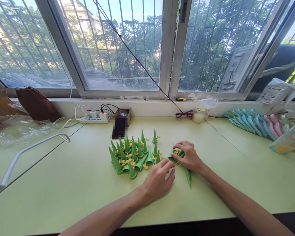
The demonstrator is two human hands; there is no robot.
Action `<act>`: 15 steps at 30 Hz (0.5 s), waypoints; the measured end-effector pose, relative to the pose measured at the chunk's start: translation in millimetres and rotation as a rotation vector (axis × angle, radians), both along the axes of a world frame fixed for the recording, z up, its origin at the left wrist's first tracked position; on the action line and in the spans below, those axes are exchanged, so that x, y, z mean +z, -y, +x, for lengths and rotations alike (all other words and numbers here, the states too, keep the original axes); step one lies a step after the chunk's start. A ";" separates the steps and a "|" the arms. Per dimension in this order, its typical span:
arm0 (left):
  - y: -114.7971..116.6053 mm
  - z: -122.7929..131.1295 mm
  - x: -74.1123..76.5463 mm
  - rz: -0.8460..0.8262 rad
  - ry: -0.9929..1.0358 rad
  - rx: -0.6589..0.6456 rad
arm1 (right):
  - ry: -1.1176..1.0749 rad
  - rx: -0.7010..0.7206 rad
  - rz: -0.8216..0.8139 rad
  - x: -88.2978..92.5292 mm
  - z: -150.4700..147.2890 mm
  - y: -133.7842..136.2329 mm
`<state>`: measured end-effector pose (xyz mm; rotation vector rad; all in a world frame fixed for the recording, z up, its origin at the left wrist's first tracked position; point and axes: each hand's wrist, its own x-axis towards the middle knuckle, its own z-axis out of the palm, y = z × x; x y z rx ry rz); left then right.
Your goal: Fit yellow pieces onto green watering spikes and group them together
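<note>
"How did your left hand (159, 177) stand?"
"Your fingers were slightly apart, beside green cones (132, 172) on the worktop (76, 190)."
"And my right hand (188, 158)?"
"Curled over more cones (187, 177); your grip, I couldn't tell."

Wide barred windows (135, 49) facing me, grey metal frames (167, 49). Leafy trees (206, 52) crowding close outside, pale building (80, 13) at upper left, patches of blue sky (151, 9). Low white ledge (149, 107) beneath panes, chalky white smears along sill. Bright daylight coming in through glass, soft sheen on pale yellow-green table (71, 177), straight dark seams crossing its top. Deep shadow below table's near edge.
</note>
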<state>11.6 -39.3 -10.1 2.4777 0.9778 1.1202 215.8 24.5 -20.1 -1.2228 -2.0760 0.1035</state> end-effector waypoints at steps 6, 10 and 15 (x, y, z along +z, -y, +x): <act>-2.8 1.4 -2.3 -0.085 -0.113 0.041 | 0.042 0.076 -0.013 2.9 0.8 2.1; -3.7 0.9 -3.3 -0.120 -0.135 0.033 | 0.092 0.118 -0.008 5.0 -0.2 4.0; -5.6 -0.3 -0.4 -0.191 -0.146 0.049 | 0.165 0.129 -0.021 6.9 -0.9 6.4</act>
